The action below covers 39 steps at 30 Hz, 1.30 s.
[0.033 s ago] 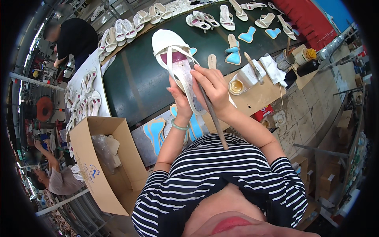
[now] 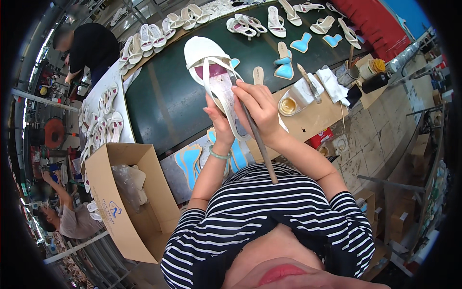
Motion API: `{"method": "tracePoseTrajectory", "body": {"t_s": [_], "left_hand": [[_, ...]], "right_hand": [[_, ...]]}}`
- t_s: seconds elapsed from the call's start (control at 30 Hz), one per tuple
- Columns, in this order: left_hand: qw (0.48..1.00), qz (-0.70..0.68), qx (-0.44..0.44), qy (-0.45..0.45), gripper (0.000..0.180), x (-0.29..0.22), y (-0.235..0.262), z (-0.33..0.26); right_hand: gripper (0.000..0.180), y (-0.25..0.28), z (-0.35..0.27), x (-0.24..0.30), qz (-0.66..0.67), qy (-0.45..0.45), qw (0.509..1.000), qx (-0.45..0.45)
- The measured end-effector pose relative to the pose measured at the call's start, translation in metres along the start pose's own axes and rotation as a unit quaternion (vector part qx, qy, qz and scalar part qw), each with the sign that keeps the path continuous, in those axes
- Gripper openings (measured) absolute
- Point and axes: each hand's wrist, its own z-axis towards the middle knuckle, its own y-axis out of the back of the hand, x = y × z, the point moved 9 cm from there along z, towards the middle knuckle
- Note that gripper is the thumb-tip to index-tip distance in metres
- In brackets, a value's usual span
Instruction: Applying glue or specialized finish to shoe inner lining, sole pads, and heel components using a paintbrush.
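My left hand (image 2: 219, 120) holds a white strappy sandal (image 2: 211, 67) from below, raised over the dark green table (image 2: 163, 106). The sandal's sole side faces me, with a purple patch near the toe. My right hand (image 2: 260, 108) grips a brush with a long wooden handle (image 2: 263, 154). The brush tip rests on the sandal's sole near the heel. A green bracelet (image 2: 219, 155) circles my left wrist. Both forearms rise from my striped shirt at the lower edge.
An open cardboard box (image 2: 130, 202) with plastic bags stands at my left. A glue cup (image 2: 288, 106), cloths and a dark bottle (image 2: 375, 82) lie on the right. Blue soles (image 2: 284, 70) and rows of white sandals (image 2: 154, 33) cover the table. A person in black (image 2: 89, 45) works at far left.
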Motion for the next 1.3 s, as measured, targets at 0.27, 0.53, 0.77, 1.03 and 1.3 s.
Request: {"method": "tracePoseTrajectory", "body": {"t_s": [0.27,0.53,0.77,1.03,1.3], "left_hand": [[1.0,-0.011,-0.021,0.002,0.082,-0.001,0.005,0.003],[0.998,-0.047,-0.018,0.036,0.074,-0.001,0.004,0.006],[0.996,-0.073,0.003,0.042,0.074,0.016,0.012,0.006],[0.994,-0.094,0.008,0.049,0.076,0.006,0.006,0.004],[0.988,-0.122,0.044,0.086,0.081,0.003,0.001,0.0]], "right_hand": [[0.028,0.001,0.0,-0.001,0.042,-0.03,0.999,0.016],[0.026,0.002,0.01,-0.006,0.07,0.01,0.997,0.017],[0.028,-0.01,0.003,-0.009,-0.009,0.039,0.999,0.019],[0.024,-0.018,0.008,-0.014,0.03,0.01,0.999,0.021],[0.023,-0.024,0.016,-0.01,0.07,0.025,0.996,0.041]]}}
